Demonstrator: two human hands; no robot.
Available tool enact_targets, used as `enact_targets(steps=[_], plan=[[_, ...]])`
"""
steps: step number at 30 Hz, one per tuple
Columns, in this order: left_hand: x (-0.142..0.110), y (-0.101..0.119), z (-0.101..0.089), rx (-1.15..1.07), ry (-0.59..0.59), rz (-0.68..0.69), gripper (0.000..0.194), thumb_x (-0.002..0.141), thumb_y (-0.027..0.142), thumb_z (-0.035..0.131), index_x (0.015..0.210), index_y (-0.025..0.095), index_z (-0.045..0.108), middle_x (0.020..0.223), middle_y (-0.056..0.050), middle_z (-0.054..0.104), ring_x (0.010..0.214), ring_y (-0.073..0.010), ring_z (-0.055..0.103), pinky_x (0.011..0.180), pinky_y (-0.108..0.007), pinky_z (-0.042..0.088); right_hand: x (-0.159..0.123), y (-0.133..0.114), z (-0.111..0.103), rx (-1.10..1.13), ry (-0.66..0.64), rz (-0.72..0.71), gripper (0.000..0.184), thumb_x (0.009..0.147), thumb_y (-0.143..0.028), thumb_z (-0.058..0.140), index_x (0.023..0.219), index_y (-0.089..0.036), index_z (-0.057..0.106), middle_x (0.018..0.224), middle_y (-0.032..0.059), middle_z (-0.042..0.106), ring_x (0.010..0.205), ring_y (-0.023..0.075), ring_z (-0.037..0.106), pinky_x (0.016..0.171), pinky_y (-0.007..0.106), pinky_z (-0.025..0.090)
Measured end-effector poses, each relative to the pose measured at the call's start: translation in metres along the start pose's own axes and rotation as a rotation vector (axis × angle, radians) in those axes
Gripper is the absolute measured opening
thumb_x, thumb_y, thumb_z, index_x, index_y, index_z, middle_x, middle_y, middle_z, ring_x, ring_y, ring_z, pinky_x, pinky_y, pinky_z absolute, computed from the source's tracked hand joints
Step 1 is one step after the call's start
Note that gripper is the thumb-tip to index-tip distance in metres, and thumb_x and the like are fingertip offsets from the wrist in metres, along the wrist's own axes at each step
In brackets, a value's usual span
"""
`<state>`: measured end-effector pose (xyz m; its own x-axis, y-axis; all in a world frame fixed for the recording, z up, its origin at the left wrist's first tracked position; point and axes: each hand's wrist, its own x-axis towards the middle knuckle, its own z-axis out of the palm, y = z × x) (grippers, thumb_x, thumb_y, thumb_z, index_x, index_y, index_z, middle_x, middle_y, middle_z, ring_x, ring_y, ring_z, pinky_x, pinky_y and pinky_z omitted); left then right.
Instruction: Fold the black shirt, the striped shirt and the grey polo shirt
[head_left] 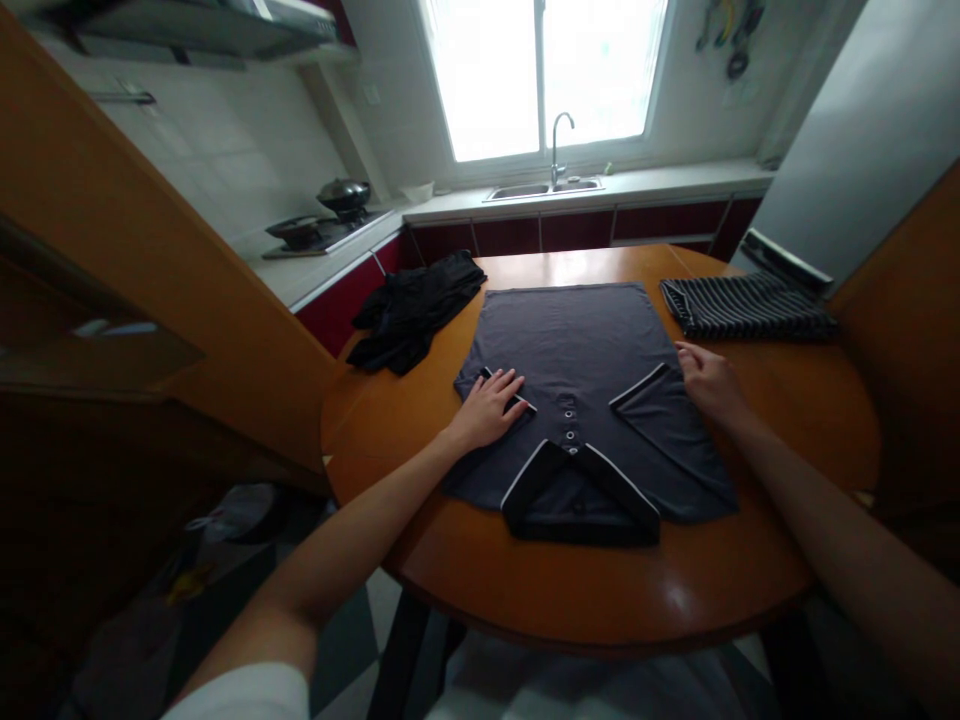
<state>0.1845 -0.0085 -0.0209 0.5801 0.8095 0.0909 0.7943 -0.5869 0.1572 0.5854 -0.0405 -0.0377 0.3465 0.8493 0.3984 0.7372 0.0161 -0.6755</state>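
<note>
A dark grey polo shirt (562,340) is spread face up with its black, white-edged collar (581,530) toward me and its hem at the far side. Both sleeves are folded inward over the body. My left hand (487,408) lies flat on the left sleeve near its cuff, fingers stretched out. At the shirt's right edge, my right hand (709,380) is closed, with thumb and forefinger pinching the fabric just beyond the right sleeve cuff (639,387).
The shirt rests on a round wooden table (600,610). Crumpled black clothing (420,310) lies at the far left, and a folded striped garment (746,305) at the far right. Behind stand a counter with a sink (544,190), a stove with pans (322,232) and a fridge (877,140).
</note>
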Motion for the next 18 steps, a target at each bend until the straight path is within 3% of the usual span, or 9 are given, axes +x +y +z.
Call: enact_targets(steps=[14, 18], plan=[[-0.0002, -0.0003, 0.0023, 0.049, -0.002, 0.009, 0.069, 0.1, 0.063, 0.033, 0.154, 0.02, 0.038, 0.163, -0.009, 0.029, 0.151, -0.0281, 0.023, 0.123, -0.049, 0.018, -0.0018, -0.0045, 0.0006, -0.027, -0.013, 0.01, 0.049, 0.094, -0.04, 0.043, 0.125, -0.012, 0.069, 0.122, 0.0159, 0.071, 0.113, 0.0294, 0.067, 0.1, 0.044, 0.05], [0.0026, -0.003, 0.003, 0.103, 0.094, -0.06, 0.072, 0.1, 0.06, 0.033, 0.153, 0.011, 0.037, 0.162, -0.014, 0.03, 0.151, -0.0289, 0.023, 0.122, -0.047, 0.02, -0.0023, -0.0091, -0.0017, -0.006, -0.027, 0.019, 0.048, 0.093, -0.039, 0.044, 0.125, -0.013, 0.069, 0.122, 0.0153, 0.071, 0.112, 0.0285, 0.067, 0.101, 0.043, 0.049]])
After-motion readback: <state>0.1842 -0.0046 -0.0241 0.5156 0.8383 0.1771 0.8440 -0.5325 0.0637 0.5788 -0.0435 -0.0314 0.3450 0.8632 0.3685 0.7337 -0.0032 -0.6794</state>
